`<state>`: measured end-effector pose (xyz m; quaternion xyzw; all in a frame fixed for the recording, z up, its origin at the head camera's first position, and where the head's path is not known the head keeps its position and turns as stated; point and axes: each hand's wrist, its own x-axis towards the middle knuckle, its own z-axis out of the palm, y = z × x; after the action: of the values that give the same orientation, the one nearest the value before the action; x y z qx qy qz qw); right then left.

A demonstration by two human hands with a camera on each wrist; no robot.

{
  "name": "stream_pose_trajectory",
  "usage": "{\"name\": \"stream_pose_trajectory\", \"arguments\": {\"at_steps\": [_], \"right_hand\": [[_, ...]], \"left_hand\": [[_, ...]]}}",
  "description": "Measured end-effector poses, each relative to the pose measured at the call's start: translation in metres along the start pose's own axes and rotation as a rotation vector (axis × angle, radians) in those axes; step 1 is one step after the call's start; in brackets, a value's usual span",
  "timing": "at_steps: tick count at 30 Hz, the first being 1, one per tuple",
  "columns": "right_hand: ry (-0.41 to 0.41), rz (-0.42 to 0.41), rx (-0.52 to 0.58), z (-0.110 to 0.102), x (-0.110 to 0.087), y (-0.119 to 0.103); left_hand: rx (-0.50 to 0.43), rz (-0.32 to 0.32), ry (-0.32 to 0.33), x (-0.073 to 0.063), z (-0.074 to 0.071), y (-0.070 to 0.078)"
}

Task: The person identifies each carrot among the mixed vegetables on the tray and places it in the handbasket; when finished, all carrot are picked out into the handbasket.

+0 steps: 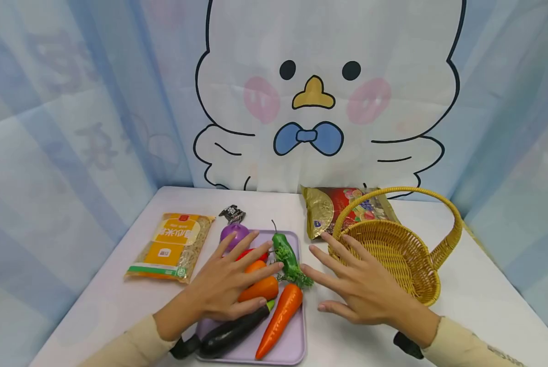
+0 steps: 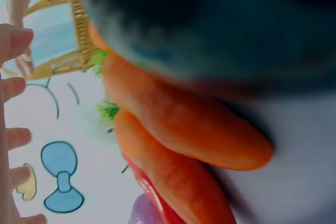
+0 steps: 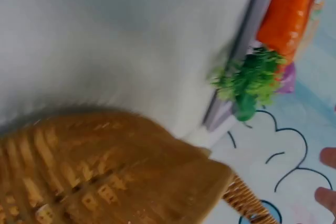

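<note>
My left hand [image 1: 230, 278] spreads, palm down and fingers apart, above a pale purple tray [image 1: 298, 326]. On the tray lie an eggplant [image 1: 235, 334], a large carrot [image 1: 280, 321] with leafy green top, smaller carrots [image 2: 184, 121], a green pepper [image 1: 283, 247], a purple onion [image 1: 235, 234] and something red [image 1: 261, 255], partly hidden by my fingers. My right hand [image 1: 365, 285] is likewise spread over the table between the tray and a yellow wicker basket [image 1: 407, 252], overlapping the basket's near left side in the head view. Neither hand holds anything.
An orange-labelled clear bag of grain [image 1: 170, 247] lies left of the tray. Behind the tray is a small black packet [image 1: 233, 214]. A gold and red bag [image 1: 326, 206] sits behind the basket, whose tall handle [image 1: 453, 229] arches up. Printed curtains [image 1: 95, 127] enclose the table.
</note>
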<state>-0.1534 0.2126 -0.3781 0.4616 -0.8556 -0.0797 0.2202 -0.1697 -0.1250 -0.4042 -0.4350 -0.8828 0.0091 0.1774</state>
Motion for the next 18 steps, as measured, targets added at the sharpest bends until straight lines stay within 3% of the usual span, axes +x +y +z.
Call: {"name": "stream_pose_trajectory", "arguments": {"at_steps": [9, 18], "right_hand": [[0.069, 0.147, 0.048, -0.006, 0.023, -0.008], [0.16, 0.316, 0.332, -0.016, 0.04, -0.004]], "left_hand": [[-0.108, -0.168, -0.052, -0.006, -0.007, -0.005], [-0.333, -0.337, -0.056, -0.015, -0.007, -0.025]]}}
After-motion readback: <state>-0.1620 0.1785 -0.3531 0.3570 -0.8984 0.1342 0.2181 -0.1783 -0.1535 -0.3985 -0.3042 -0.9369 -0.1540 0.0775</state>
